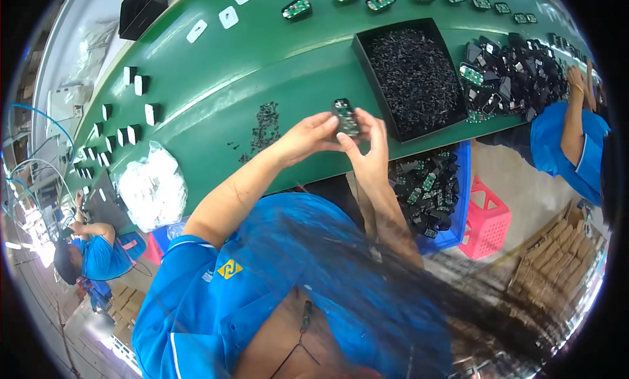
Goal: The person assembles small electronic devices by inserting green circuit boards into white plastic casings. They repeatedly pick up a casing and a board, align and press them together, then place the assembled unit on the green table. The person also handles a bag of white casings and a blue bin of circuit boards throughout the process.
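Both my hands meet above the green bench around a small black housing with a green circuit board (343,112) in it. My left hand (310,136) grips its left side, fingers and thumb closed on the edge. My right hand (371,146) holds it from the right, thumb and fingers round its near end. The fingers cover part of the board. To the left of my hands lies a loose scatter of tiny black parts (265,125). On the right stands a black box (359,50) filled with more tiny black parts.
Housings with green boards (380,0) line the far side, beside white covers (228,17). Black-and-white blocks (152,113) and a bag of white parts (154,189) lie left. Black housings (517,77) heap up right. Below are a blue bin (464,182) and pink stool (488,222). Co-workers sit both sides.
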Demonstrator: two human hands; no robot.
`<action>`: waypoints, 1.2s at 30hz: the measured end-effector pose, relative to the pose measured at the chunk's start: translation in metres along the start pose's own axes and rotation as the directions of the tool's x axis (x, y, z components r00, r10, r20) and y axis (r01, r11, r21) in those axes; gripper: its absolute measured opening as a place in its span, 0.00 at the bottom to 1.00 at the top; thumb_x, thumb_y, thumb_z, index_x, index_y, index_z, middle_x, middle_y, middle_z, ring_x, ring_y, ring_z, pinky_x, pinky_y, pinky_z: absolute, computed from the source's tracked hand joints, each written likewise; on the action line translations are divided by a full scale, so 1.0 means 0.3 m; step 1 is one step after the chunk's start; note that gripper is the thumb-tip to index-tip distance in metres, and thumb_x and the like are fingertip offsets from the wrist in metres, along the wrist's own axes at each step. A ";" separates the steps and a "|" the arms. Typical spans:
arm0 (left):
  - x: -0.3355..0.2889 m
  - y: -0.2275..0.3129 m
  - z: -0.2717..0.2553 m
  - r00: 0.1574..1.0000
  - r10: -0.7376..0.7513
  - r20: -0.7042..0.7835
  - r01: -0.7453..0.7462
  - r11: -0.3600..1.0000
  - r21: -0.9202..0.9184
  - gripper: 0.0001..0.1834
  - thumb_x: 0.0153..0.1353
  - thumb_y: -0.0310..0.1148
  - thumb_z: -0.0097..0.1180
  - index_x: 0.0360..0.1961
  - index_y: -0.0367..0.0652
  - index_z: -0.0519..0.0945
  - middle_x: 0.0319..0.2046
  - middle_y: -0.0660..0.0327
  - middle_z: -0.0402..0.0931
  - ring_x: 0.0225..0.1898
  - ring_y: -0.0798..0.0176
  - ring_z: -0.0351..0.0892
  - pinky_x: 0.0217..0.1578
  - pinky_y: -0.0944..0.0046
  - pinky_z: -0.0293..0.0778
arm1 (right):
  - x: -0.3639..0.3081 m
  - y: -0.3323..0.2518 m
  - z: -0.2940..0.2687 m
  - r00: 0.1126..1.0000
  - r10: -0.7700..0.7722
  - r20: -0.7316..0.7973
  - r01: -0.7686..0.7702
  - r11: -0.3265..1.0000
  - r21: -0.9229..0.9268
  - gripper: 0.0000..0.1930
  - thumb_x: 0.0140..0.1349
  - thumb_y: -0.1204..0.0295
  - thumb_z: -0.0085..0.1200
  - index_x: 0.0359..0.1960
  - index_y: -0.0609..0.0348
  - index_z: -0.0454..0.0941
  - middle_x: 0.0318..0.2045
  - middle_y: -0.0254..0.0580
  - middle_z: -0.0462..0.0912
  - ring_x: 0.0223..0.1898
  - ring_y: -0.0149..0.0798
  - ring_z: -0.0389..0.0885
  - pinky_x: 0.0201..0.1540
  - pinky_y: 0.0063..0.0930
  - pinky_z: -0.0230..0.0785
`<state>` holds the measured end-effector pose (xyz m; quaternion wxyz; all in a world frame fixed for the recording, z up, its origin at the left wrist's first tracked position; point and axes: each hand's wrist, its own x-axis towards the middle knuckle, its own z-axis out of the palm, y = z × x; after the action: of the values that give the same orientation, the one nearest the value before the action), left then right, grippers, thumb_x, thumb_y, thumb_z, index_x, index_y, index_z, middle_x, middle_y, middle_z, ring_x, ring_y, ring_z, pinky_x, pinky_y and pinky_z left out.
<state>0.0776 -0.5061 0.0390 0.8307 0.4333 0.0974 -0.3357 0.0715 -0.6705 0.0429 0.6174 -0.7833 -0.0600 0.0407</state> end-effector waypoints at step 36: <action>0.011 -0.255 0.245 0.961 0.270 0.053 -0.170 0.431 0.886 0.09 0.63 0.23 0.50 0.45 0.37 0.75 0.39 0.55 0.72 0.30 0.64 0.77 0.30 0.66 0.76 | -0.304 0.959 -0.715 0.207 0.758 -0.619 -0.977 0.196 -0.086 0.48 0.39 0.45 0.66 0.65 0.34 0.57 0.60 0.63 0.61 0.59 0.66 0.62 0.60 0.53 0.60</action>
<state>0.0215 -0.5959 0.0320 0.5167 0.8244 -0.1075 -0.2046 0.0233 -0.9563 -0.1874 0.2581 -0.7713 0.5467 0.1990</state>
